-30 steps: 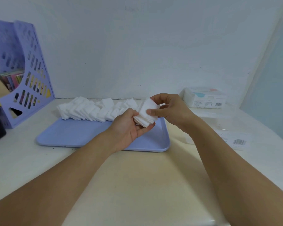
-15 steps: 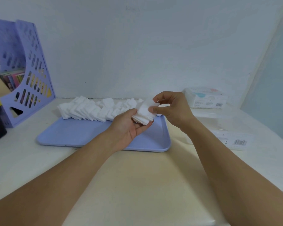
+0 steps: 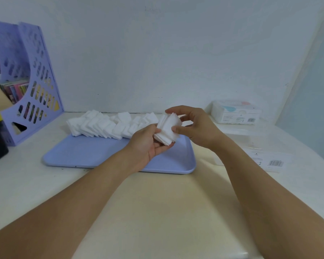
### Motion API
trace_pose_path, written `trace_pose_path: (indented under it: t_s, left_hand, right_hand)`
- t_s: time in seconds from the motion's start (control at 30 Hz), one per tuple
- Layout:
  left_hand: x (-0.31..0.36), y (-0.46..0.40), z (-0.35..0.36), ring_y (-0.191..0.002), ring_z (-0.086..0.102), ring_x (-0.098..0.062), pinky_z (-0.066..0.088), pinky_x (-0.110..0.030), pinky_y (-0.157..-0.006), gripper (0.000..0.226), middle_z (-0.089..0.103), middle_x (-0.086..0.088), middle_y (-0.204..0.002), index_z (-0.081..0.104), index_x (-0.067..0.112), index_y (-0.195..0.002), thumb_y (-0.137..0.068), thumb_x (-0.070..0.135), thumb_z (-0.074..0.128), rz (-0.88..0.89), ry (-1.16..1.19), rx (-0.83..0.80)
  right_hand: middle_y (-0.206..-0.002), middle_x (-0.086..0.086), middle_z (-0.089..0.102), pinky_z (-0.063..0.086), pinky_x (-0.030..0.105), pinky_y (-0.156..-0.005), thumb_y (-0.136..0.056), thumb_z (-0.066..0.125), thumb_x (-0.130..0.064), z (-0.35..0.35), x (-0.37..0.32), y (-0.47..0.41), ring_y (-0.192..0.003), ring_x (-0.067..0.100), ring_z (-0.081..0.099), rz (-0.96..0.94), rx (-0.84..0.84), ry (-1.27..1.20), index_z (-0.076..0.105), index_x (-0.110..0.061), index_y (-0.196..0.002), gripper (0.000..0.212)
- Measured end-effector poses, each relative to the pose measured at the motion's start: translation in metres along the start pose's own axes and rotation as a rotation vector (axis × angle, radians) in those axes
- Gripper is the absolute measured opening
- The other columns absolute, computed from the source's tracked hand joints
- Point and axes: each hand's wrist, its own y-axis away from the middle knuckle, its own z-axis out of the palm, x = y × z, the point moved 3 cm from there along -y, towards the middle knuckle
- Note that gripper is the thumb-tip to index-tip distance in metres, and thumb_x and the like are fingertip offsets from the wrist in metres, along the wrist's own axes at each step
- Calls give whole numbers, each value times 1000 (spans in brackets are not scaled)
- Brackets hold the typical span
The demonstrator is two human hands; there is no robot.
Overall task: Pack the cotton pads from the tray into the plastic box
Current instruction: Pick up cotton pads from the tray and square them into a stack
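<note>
While its fingers curl up from beneath, the left hand (image 3: 148,144) cradles a small stack of cotton pads (image 3: 167,130) above the tray's (image 3: 94,156) right end; the right hand (image 3: 195,126) pinches the stack's top. More pads (image 3: 105,125) line the tray's far edge. The clear plastic box (image 3: 258,146) sits toward the desk's right edge.

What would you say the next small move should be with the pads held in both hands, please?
Probably square the fanned stack of cotton pads between the left hand and right hand, then carry it right to the clear plastic box. The pads sit splayed and uneven, above the tray.
</note>
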Motion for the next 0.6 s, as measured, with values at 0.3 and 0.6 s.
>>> trace_pose_path:
  t_s: [0.3,0.6]
  left_hand:
    - [3,1,0,-112,67,-39,63,-41,-78,36,65,-24,-126,51,0,-135,-102,7,41,-16,-48,25]
    - [4,2,0,-109,69,-40,64,-39,-74,34,65,-24,-124,50,0,-134,-102,4,39,-5,-23,35]
  right_hand:
    - [-109,-11,69,59,42,-83,-81,73,1,-1,-2,2,-100,18,65,2,-36,52,68,-21,-98,28]
    - [-101,2,74,57,35,-85,-79,74,2,-8,-6,2,-96,14,69,10,22,2,69,-15,-85,19]
